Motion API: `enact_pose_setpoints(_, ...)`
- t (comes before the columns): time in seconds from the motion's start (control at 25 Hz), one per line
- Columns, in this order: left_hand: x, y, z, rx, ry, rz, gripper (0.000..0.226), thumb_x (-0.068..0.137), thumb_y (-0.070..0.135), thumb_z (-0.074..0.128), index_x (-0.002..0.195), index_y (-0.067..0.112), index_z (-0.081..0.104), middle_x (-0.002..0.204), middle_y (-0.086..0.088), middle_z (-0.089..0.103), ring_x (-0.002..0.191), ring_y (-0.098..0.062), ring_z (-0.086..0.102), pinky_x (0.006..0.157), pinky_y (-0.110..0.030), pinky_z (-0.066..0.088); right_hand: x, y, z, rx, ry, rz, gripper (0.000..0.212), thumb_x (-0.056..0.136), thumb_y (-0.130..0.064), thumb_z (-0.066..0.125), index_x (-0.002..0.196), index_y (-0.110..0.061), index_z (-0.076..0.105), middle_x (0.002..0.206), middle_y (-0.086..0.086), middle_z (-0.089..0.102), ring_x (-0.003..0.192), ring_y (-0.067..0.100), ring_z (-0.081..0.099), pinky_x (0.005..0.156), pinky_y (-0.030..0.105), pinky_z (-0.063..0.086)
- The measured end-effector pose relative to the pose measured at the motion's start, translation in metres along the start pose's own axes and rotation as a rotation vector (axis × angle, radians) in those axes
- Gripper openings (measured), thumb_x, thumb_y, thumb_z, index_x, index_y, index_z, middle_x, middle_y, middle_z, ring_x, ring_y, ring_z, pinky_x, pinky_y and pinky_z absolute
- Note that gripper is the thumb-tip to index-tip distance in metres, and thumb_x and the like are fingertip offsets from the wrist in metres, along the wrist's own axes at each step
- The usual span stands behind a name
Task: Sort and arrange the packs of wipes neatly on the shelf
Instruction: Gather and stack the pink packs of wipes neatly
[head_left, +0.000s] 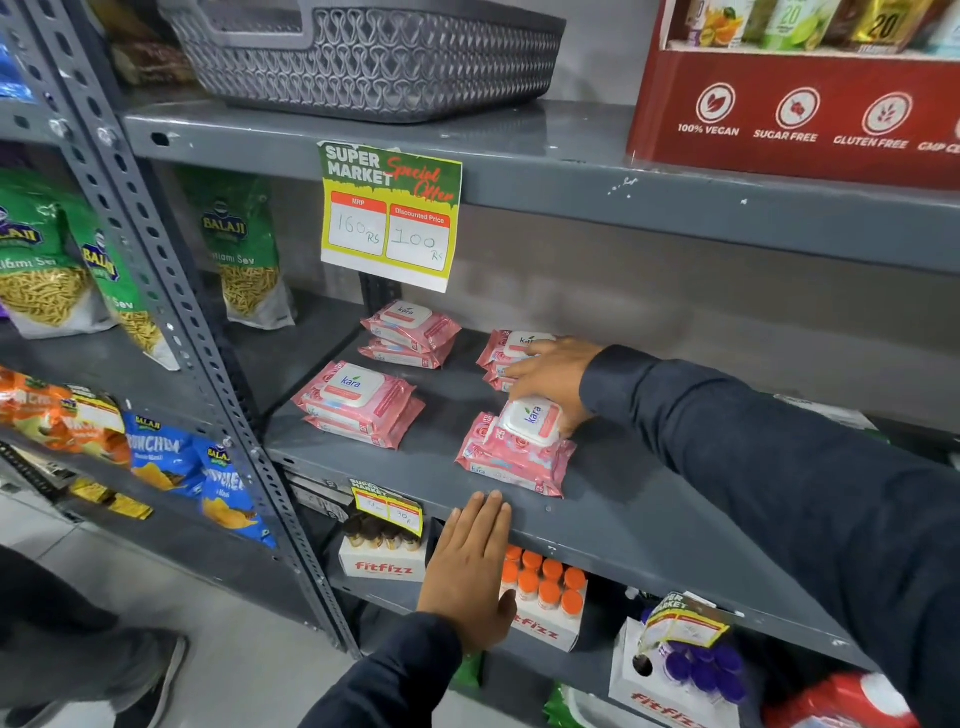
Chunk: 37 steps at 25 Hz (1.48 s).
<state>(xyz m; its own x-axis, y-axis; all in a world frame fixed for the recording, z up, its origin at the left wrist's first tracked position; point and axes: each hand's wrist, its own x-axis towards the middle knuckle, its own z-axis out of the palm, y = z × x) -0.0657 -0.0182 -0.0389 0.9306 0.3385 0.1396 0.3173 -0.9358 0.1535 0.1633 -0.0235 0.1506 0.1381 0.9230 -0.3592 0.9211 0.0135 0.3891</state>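
Reaching right hand (550, 379): fingers (519, 368) lay nearly straight on the rear right stack (501, 353), gripping nothing.
Turned pack (532, 420): sat askew atop the front right stack (511, 462), just under that palm.
Left hand (470, 566): flat, fingertips touching the shelf (649, 519) edge.
Front left stack (363, 405), rear left stack (410, 332): well apart from both hands.

Grey painted sheet-metal shelf (649, 519) was semi-gloss, paint chipped and scuffed. Grey perforated metal upright (171, 291) had the same paint. Pink plastic-film wipes packs (358, 405) were glossy and crinkled; their white flip lids (532, 418) looked like smooth hard plastic. Yellow-green paper offer tag (389, 218) was matt. Grey lattice plastic basket (374, 67) looked satin. Green snack bags (244, 249) were shiny film. Dark cloth sleeve (779, 467) was matt.
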Motion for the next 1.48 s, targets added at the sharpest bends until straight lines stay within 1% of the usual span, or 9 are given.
enact_pose_setpoints(0.12, -0.001, 0.001, -0.001, -0.015, 0.008, -0.008, 0.092, 0.079, 0.040, 0.050, 0.149, 0.014, -0.004, 0.160, -0.003, -0.008, 0.144, -0.023, -0.017, 0.114, -0.039, -0.015, -0.010, 0.001, 0.009, 0.284, -0.025, 0.118, 0.058, 0.061, -0.069, 0.070, 0.102, -0.031, 0.058, 0.097, -0.004, 0.063, 0.088, 0.021, 0.058, 0.073, 0.034, 0.050)
enact_pose_setpoints(0.24, 0.000, 0.001, -0.001, -0.009, 0.003, -0.004, 0.092, 0.081, 0.041, 0.048, 0.148, 0.014, -0.008, 0.159, -0.002, -0.013, 0.143, -0.023, -0.019, 0.115, -0.039, -0.013, -0.011, -0.011, 0.020, 0.329, 0.015, 0.228, 0.067, 0.061, -0.083, 0.056, 0.096, -0.027, 0.057, 0.090, -0.004, 0.062, 0.078, 0.019, 0.056, 0.070, 0.034, 0.049)
enact_pose_setpoints(0.8, 0.000, 0.002, -0.001, -0.019, -0.009, -0.018, 0.092, 0.082, 0.044, 0.048, 0.148, 0.016, -0.009, 0.158, -0.001, -0.013, 0.139, -0.020, -0.027, 0.116, -0.039, -0.012, -0.007, -0.029, 0.039, 0.485, 0.095, 0.399, 0.074, 0.052, -0.093, 0.045, 0.096, -0.034, 0.050, 0.112, -0.005, 0.061, 0.095, 0.021, 0.055, 0.075, 0.037, 0.039)
enact_pose_setpoints(0.96, 0.000, 0.003, -0.002, -0.029, -0.019, -0.015, 0.091, 0.082, 0.043, 0.049, 0.149, 0.015, -0.006, 0.159, -0.002, -0.011, 0.140, -0.021, -0.025, 0.115, -0.039, -0.013, -0.008, -0.030, 0.041, 0.498, 0.092, 0.423, 0.089, 0.055, -0.090, 0.048, 0.119, -0.029, 0.050, 0.129, 0.000, 0.054, 0.113, 0.025, 0.052, 0.093, 0.044, 0.039)
enact_pose_setpoints(1.08, 0.000, 0.002, 0.000, -0.033, -0.012, -0.017, 0.091, 0.082, 0.043, 0.049, 0.149, 0.015, -0.006, 0.158, -0.001, -0.013, 0.140, -0.021, -0.025, 0.116, -0.040, -0.012, -0.010, -0.036, 0.036, 0.536, 0.130, 0.407, 0.110, 0.059, -0.088, 0.049, 0.145, -0.023, 0.027, 0.153, 0.004, 0.032, 0.135, 0.028, 0.037, 0.109, 0.050, 0.032)
enact_pose_setpoints(1.2, 0.000, 0.000, -0.003, -0.034, -0.031, -0.002, 0.089, 0.083, 0.046, 0.047, 0.149, 0.016, -0.004, 0.155, 0.002, -0.017, 0.143, -0.022, -0.019, 0.118, -0.039, -0.008, -0.016, -0.037, 0.035, 0.820, 0.351, 0.410, 0.090, 0.080, -0.069, 0.050, 0.149, -0.019, 0.021, 0.157, 0.005, 0.024, 0.140, 0.027, 0.030, 0.112, 0.046, 0.031)
enact_pose_setpoints(1.32, 0.001, -0.006, -0.019, -0.159, 0.068, 0.034, 0.076, 0.084, 0.045, 0.052, 0.147, 0.014, 0.023, 0.158, -0.002, 0.013, 0.146, -0.025, 0.008, 0.119, -0.046, 0.011, -0.028, -0.041, 0.048, 1.015, 0.560, 0.496, 0.063, 0.092, -0.045, 0.049, 0.147, -0.020, 0.029, 0.152, 0.005, 0.033, 0.134, 0.025, 0.039, 0.109, 0.042, 0.037)
enact_pose_setpoints(1.4, 0.009, -0.024, -0.040, -0.206, 0.265, 0.050, 0.063, 0.084, 0.043, 0.055, 0.138, 0.013, 0.041, 0.149, -0.008, 0.038, 0.140, -0.028, 0.027, 0.114, -0.052, 0.025, -0.037, -0.046, 0.059, 0.936, 0.568, 0.515, 0.058, 0.095, -0.039, 0.046, 0.147, -0.017, 0.030, 0.153, 0.005, 0.034, 0.134, 0.025, 0.040, 0.110, 0.041, 0.035)
enact_pose_setpoints(1.48, 0.027, -0.054, -0.069, -0.159, 0.406, 0.003, 0.059, 0.087, 0.044, 0.050, 0.135, 0.012, 0.042, 0.146, -0.013, 0.041, 0.139, -0.030, 0.029, 0.113, -0.051, 0.026, -0.041, -0.053, 0.065, 0.742, 0.530, 0.496, 0.060, 0.096, -0.040, 0.041, 0.149, -0.014, 0.026, 0.157, 0.003, 0.027, 0.140, 0.024, 0.031, 0.116, 0.041, 0.025)
